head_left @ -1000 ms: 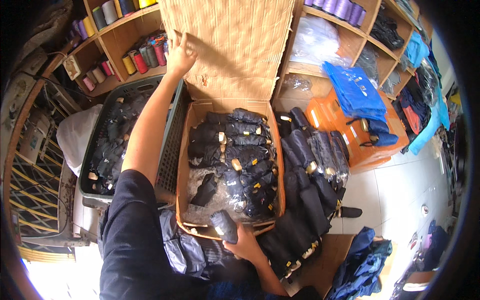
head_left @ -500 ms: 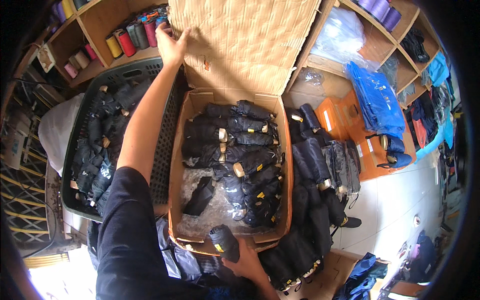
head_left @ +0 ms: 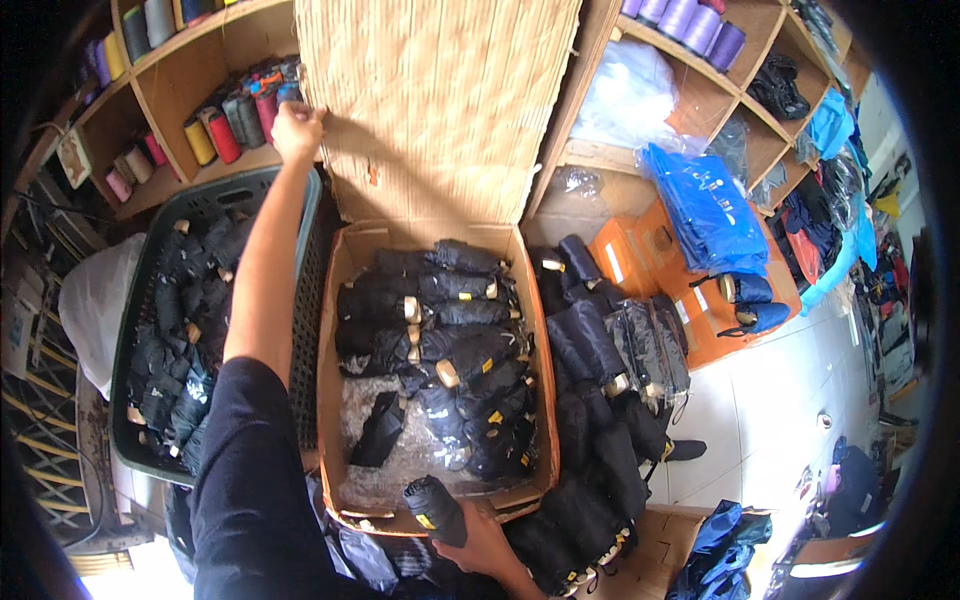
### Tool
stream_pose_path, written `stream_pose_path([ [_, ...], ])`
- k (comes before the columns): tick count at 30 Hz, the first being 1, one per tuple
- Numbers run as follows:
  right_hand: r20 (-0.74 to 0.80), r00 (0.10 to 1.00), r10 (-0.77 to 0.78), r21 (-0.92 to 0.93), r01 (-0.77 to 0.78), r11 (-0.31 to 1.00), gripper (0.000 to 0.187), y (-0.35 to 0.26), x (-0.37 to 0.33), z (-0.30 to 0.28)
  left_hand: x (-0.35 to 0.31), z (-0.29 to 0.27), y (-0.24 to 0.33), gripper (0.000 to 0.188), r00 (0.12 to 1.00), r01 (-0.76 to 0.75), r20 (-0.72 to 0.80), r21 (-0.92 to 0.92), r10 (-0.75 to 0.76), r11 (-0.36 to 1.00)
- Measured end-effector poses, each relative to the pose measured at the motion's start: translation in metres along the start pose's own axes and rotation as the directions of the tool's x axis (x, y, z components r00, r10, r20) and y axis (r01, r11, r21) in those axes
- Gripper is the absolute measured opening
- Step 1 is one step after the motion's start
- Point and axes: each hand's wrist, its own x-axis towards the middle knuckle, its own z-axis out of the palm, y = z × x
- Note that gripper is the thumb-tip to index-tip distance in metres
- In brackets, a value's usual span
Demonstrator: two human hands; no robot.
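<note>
The right hand (head_left: 487, 545) was closed around a folded black umbrella (head_left: 434, 509), held at the near rim of the open cardboard box (head_left: 333, 400). Beyond that grip, more folded umbrellas (head_left: 450, 345) lay packed in the box. Farther up and left, the left hand (head_left: 297, 128) gripped the edge of the raised box flap (head_left: 440, 100), above a dark basket (head_left: 305, 290).

Black mesh basket (head_left: 310, 300) on the left is stuffed with dark folded umbrellas, thread spools (head_left: 215, 135) line the wooden shelves (head_left: 170, 60) — orange boxes (head_left: 700, 300) and blue bags (head_left: 705, 210) sit right.
</note>
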Motion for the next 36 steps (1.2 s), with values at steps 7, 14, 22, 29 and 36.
stream_pose_path([
  [7, -0.044, 0.999, -0.008, 0.038, 0.010, 0.999, 0.080, 0.007, 0.001, 0.003, -0.029, 0.015, 0.012, 0.036, 0.968, -0.224, -0.139, -0.105, 0.208, 0.969],
  [14, -0.051, 0.999, 0.002, 0.007, -0.002, 1.000, 0.078, 0.004, -0.004, 0.007, -0.045, -0.020, 0.025, 0.029, 0.951, -0.301, -0.086, -0.034, 0.297, 0.953],
  [22, -0.063, 0.998, -0.005, 0.092, 0.011, 0.996, 0.075, -0.002, -0.009, 0.006, -0.052, -0.065, 0.062, 0.033, 0.929, -0.370, -0.060, -0.072, 0.366, 0.926],
  [29, -0.181, 0.981, -0.069, 0.054, 0.080, 0.995, 0.079, 0.007, -0.012, 0.013, -0.082, -0.104, 0.089, 0.031, 0.947, -0.320, -0.076, -0.141, 0.312, 0.937],
  [36, -0.238, 0.959, -0.153, 0.093, 0.180, 0.979, 0.073, 0.012, -0.006, 0.018, -0.098, -0.116, 0.067, 0.029, 0.933, -0.351, 0.020, -0.159, 0.358, 0.923],
])
